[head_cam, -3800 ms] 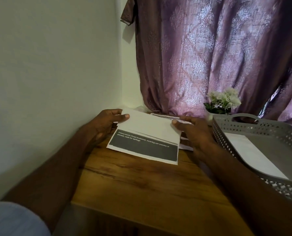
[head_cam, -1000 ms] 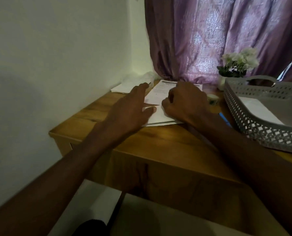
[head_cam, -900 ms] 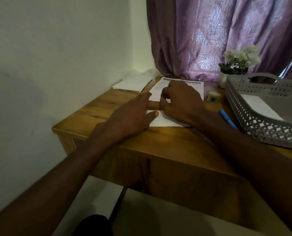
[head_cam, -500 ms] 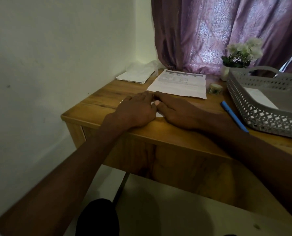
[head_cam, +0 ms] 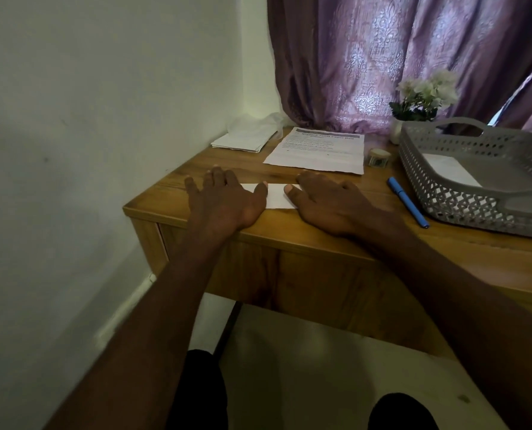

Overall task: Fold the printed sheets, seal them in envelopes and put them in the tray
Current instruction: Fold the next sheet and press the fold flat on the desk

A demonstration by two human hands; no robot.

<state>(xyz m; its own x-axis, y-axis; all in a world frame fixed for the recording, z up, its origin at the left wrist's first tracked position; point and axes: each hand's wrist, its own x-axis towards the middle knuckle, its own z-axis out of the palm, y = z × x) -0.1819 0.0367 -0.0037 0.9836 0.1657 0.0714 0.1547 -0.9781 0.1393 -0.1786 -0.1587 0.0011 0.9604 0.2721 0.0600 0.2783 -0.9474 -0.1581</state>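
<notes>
Two hands, left hand [head_cam: 224, 201] and right hand [head_cam: 330, 201], press flat, fingers spread, hiding most of the folded sheet [head_cam: 277, 197].

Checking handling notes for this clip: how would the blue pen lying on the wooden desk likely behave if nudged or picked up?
The slim blue pen looks round-barrelled, so a sideways nudge would probably roll it. It lies flat on the wooden desk beside the grey perforated plastic tray, which might stop it rolling that way. It seems rigid and light, likely easy to pinch.

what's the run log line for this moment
step: creasing fold | left hand: flat on folded sheet | right hand: flat on it | tray: one envelope
</notes>
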